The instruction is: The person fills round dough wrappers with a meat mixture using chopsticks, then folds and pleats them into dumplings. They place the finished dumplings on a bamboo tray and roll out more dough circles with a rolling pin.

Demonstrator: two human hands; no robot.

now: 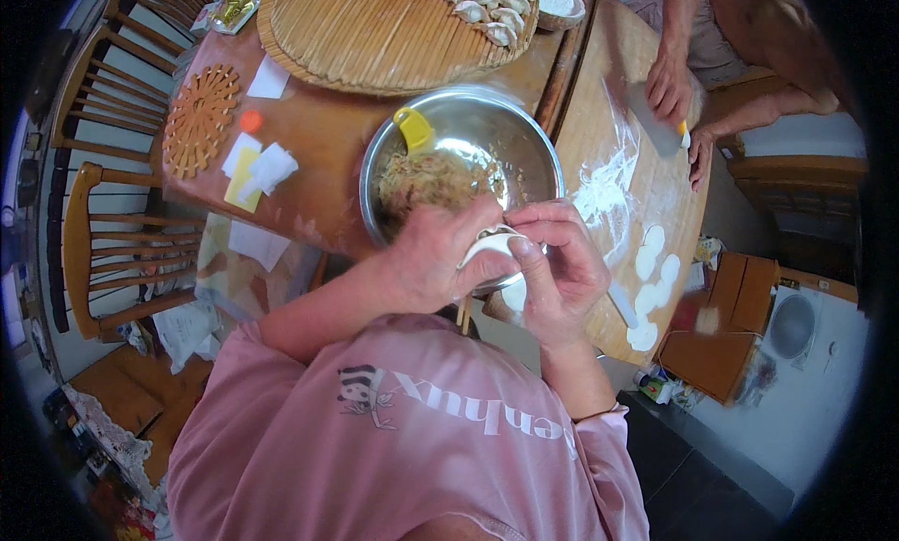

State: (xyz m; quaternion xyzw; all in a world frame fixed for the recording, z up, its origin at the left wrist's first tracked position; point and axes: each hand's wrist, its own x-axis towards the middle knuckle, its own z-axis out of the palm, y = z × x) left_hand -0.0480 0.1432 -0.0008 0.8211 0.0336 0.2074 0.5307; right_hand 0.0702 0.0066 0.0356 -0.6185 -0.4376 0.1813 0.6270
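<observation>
Between my two hands, over the near rim of a steel bowl, is a folded dumpling wrapper. My left hand cups it from the left, thumb along its near side. With thumb and fingers, my right hand pinches its right end. Minced filling lies in the bowl, beside a yellow plastic tool. A pair of chopsticks shows below my left hand; what holds them is hidden. Shaped dumplings sit on a round slatted tray beyond the bowl.
At the right, a co-worker's hands work with a blade on a floured wooden board. Round wrappers and a pale flat strip lie nearer. A slatted wooden trivet, an orange cap and tissues are at the left.
</observation>
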